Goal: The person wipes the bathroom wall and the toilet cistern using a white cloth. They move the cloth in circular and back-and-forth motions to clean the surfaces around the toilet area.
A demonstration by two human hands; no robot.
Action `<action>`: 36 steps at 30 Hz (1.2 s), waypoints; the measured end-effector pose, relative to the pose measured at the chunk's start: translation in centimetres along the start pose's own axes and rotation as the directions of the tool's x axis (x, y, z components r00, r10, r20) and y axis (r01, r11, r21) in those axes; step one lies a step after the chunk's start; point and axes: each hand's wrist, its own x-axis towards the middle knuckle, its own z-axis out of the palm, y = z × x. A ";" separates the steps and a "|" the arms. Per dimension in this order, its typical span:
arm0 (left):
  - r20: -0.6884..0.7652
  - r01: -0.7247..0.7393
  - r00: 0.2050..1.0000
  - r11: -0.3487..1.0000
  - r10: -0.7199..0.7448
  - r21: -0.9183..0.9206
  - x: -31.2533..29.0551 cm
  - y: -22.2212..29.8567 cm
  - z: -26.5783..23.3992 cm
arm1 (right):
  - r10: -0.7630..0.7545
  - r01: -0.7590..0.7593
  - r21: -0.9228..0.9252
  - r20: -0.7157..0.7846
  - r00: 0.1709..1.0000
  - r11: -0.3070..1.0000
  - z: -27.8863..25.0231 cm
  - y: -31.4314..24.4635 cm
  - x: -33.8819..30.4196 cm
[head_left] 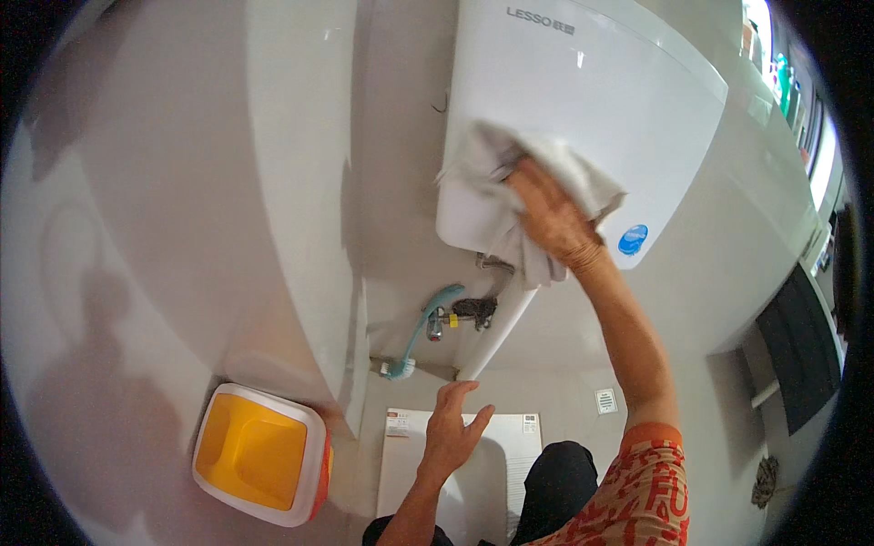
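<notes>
My right hand (553, 217) presses a light grey cloth (596, 187) against the front of a white toilet cistern (592, 86) on the wall. The cloth is bunched under the fingers and slightly blurred, and part of it hangs past the cistern's lower edge. Lower down, my left hand (451, 428) is held in the air with its fingers apart and nothing in it. It appears over the squat toilet pan (396, 464), near the bottom of the white flush pipe (499, 332).
A teal-handled brush (423, 323) hangs beside a metal valve (436, 326) and a dark scrubber (475, 308). At lower left stands a bin with a yellow lid (255, 450). Bottles (785, 82) line a ledge at upper right, above a dark hanging cloth (801, 350).
</notes>
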 end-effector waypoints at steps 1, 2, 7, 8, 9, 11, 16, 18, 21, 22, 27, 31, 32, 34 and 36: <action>0.013 0.020 1.000 1.000 -0.020 -0.017 0.1 0.3 0.0 | -0.062 0.038 -0.232 -0.097 0.993 0.972 -1.1 0.3 0.0; 0.028 0.042 0.999 0.998 -0.041 -0.037 0.1 0.6 0.2 | 0.006 -0.049 -0.262 -0.159 0.987 0.964 -2.2 0.7 -0.1; 0.113 0.058 0.992 0.995 -0.049 -0.076 0.1 1.5 1.5 | 0.232 -0.408 -0.224 -0.548 0.803 0.885 -2.8 2.2 -0.2; 0.129 0.063 0.990 0.995 -0.053 -0.078 0.0 1.6 1.8 | 0.199 -0.405 -0.290 -0.544 0.815 0.867 -1.0 1.6 -0.5; 0.142 0.091 0.987 0.993 -0.081 -0.071 -0.1 1.5 2.1 | 0.162 -0.399 -0.360 -0.537 0.828 0.843 0.5 0.7 -0.5; 0.155 0.143 0.979 0.989 -0.134 -0.047 0.0 0.8 1.9 | -0.025 -0.147 -0.378 -0.414 0.910 0.914 2.3 -2.7 0.3; 0.160 0.136 0.978 0.991 -0.136 0.012 -0.3 1.2 1.4 | -0.302 0.296 -0.158 -0.012 0.953 0.942 3.3 -3.9 -2.3; 0.129 0.135 0.981 0.988 -0.143 0.071 0.1 0.8 1.1 | -0.348 0.353 -0.169 0.061 0.936 0.920 2.3 -2.3 -3.8; 0.062 0.127 0.989 0.982 -0.136 0.140 0.3 0.4 1.1 | -0.351 0.383 -0.152 0.204 0.914 0.911 1.3 0.8 -7.6; 0.064 0.111 0.990 0.981 -0.123 0.157 0.4 0.5 1.6 | -0.342 0.386 -0.176 0.233 0.910 0.906 1.7 2.4 -9.6; 0.104 0.081 0.989 0.964 -0.110 0.254 0.5 0.9 3.6 | -0.334 0.379 -0.228 0.212 0.918 0.897 -0.1 5.8 -14.1; 0.158 0.057 0.980 0.937 -0.118 0.344 0.4 -0.1 5.4 | -0.269 0.330 -0.245 0.251 0.930 0.912 -2.6 7.7 -17.0; 0.172 0.057 0.977 0.930 -0.127 0.363 0.4 0.1 5.7 | -0.277 0.309 -0.246 0.156 0.948 0.919 -4.3 8.3 -16.9; 0.175 0.048 0.977 0.926 -0.122 0.375 0.9 0.6 6.0 | -0.067 0.074 -0.298 0.032 0.997 0.952 -6.8 10.2 -17.5; 0.102 0.028 0.992 0.936 -0.068 0.352 2.0 0.4 5.9 | 0.125 -0.196 -0.280 -0.254 0.959 0.940 -9.2 11.7 -15.6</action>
